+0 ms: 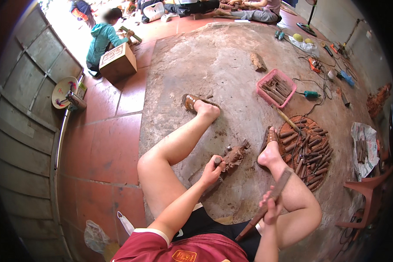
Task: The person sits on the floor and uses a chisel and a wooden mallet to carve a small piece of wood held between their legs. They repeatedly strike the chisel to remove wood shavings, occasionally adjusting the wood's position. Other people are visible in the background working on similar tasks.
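- Firstly, at far left, a grey metal door (22, 139) stands upright; a round tan hat (59, 92) is beside its edge.
- Low at left, a clear plastic bag (95, 236) lies on red floor tiles (111, 148).
- Beyond, a co-worker in a teal jacket (98, 41) sits behind a cardboard box (122, 67), well apart from the work.
- Left hand (210, 173): fingers curled and closed around a dark, round-ended tool handle (217, 161), its end protruding above the fist. Contact between the tool's tip and the wood cannot be determined.
- Workpiece: a rough, partly carved brown wood piece (235, 159) lies aslant on the concrete floor (174, 56), between the person's feet and just beside the left hand.
- Right hand (272, 210): fingers bent around a long wooden bar (281, 184), gripping it near mid-length. The bar is tilted, upper end to the right, above the right leg.
- Behind the right foot, a pink basket (266, 97) contains wood strips (277, 87).
- Right of that foot, numerous wooden-handled tools (314, 159) lie close together in a round patch.
- At far right, a white sack (359, 130) lies behind a reddish plastic stool (366, 188).
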Demonstrator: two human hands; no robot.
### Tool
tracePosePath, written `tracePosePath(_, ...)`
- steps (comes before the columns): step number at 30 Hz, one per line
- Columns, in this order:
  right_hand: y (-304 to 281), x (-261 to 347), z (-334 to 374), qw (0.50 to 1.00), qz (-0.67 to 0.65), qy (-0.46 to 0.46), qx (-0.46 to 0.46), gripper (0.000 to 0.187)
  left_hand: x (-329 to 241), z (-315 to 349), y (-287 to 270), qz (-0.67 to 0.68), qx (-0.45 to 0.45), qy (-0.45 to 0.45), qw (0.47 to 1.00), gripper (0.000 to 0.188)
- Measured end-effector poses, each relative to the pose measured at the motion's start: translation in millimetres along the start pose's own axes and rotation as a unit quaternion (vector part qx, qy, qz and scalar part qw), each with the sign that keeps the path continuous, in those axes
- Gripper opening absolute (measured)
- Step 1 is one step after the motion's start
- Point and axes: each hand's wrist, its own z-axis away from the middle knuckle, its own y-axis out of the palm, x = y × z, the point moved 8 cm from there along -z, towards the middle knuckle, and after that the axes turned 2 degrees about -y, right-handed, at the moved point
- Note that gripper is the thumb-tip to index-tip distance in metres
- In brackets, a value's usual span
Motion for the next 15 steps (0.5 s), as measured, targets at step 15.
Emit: tracePosePath(15,14,-83,92,0.916,0.219,0.307,0.135,0.043,-13,6,6,-0.06,0.02,0.026,0.998,0.009)
